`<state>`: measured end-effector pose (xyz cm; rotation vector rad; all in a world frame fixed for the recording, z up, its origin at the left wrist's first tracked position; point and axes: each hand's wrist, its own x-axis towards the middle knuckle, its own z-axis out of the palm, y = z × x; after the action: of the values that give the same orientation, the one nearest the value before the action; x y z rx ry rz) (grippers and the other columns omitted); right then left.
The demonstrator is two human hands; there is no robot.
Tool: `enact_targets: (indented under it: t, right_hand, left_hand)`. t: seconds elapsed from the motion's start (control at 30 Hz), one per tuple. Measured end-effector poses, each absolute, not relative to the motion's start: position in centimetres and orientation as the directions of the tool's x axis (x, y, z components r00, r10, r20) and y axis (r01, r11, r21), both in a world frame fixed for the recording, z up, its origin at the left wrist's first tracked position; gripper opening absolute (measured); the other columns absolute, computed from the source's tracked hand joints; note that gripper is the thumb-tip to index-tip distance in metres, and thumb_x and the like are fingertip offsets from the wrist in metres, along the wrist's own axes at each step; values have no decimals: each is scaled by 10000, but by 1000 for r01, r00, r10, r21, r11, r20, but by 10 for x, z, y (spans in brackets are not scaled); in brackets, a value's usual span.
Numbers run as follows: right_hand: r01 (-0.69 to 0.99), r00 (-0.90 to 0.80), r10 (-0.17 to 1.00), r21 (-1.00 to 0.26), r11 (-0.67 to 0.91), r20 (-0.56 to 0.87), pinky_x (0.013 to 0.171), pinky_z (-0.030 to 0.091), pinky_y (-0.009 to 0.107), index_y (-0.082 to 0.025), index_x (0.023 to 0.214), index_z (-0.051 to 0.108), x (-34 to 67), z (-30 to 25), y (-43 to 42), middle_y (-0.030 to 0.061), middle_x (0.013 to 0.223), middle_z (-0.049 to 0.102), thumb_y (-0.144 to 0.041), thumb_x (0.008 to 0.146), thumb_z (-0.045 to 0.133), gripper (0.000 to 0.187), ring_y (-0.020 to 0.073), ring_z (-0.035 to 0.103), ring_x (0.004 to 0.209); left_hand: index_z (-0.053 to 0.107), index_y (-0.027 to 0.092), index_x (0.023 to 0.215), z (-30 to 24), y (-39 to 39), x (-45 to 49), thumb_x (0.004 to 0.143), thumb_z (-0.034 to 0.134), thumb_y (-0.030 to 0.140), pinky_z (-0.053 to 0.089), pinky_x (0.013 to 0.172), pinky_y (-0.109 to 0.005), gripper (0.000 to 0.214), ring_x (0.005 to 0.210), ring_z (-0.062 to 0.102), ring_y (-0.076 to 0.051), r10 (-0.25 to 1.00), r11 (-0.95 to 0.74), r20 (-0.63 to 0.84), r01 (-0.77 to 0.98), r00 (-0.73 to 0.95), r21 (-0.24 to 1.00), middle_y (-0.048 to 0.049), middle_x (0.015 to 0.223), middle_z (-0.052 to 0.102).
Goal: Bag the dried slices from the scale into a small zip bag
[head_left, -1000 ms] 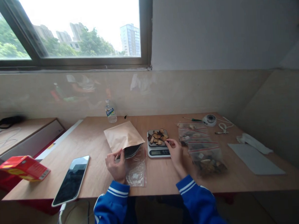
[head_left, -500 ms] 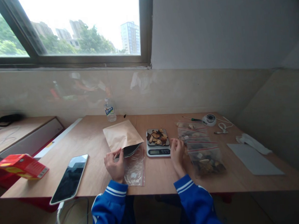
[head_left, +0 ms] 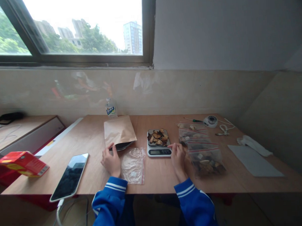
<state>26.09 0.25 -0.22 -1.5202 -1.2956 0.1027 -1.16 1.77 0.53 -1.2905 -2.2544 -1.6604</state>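
The kraft paper pouch [head_left: 119, 131] now lies straighter than half a second ago, its mouth held open by the left hand [head_left: 111, 160]. The right hand [head_left: 178, 154], fingers loosely curled and empty, rests beside the kitchen scale [head_left: 158, 146] bearing dried slices [head_left: 157, 136].

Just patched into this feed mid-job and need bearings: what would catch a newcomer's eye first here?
First the small kitchen scale mid-table, its platform heaped with dark dried slices; the right hand rests by its front right corner. Left of it, the left hand holds the open mouth of a kraft paper pouch, an empty clear zip bag lying beside it. A row of filled zip bags stretches along the right.
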Motion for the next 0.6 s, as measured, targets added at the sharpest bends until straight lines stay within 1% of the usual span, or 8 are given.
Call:
enact_targets:
  t: [0.07,0.1,0.2,0.27,0.33,0.4,0.5,0.6]
  right_hand:
    - [689,388,746,-707,156,542,823,350,367,-170,768,670,261,-3,1,99,875,627,-442,958,246,538,224,540,853]
    - [711,378,747,-689,144,547,824,340,371,-174,793,685,261,-4,1,101,898,626,-446,958,243,544,229,530,868]
    - [750,351,753,-648,129,556,818,323,370,-189,841,714,261,-6,1,103,951,614,-453,959,235,560,235,508,889]
    - [754,348,755,-645,127,556,817,320,368,-191,859,721,260,-7,2,104,965,607,-452,960,231,564,234,504,894]
    - [753,349,759,-646,123,550,828,317,372,-194,896,722,260,-8,2,104,982,602,-451,961,232,557,237,503,912]
    - [752,341,768,-648,123,542,840,315,376,-199,945,720,261,-9,3,105,1005,597,-452,961,234,549,242,502,939]
    - [747,342,775,-654,119,532,848,313,380,-199,980,715,261,-9,3,109,1015,593,-458,959,239,542,249,503,957]
    - [733,375,748,-669,122,547,856,310,384,-188,963,708,262,-7,2,107,977,599,-446,961,241,533,247,511,941]
  left_hand:
    - [627,165,1030,8,20,-15,889,408,359,399,884,-434,325,1057,565,-287,560,135,445,606,-699,784,-139,1099,636]
    - [622,162,1048,10,19,-15,893,390,334,391,908,-436,328,1092,552,-286,547,125,459,611,-699,782,-144,1128,628]
    - [615,176,1069,17,7,-7,893,369,281,359,982,-416,320,1145,528,-253,539,-33,592,687,-599,726,-116,1185,615]
    - [627,186,1010,19,-7,5,885,384,288,403,943,-393,293,1058,573,-232,627,-147,607,691,-488,707,-94,1109,643]
    - [620,194,983,16,-22,19,876,395,299,475,810,-352,271,904,618,-209,790,-209,503,617,-351,759,-70,979,668]
    - [620,206,977,10,-35,34,867,401,287,490,752,-339,257,853,624,-203,905,-222,386,573,-179,789,-58,947,667]
    - [631,206,938,3,-48,51,861,395,266,486,760,-352,255,858,619,-212,947,-235,318,583,-43,778,-66,941,652]
    - [634,204,936,4,-52,56,862,384,261,474,786,-377,266,867,607,-221,945,-248,325,604,-20,758,-73,934,640]
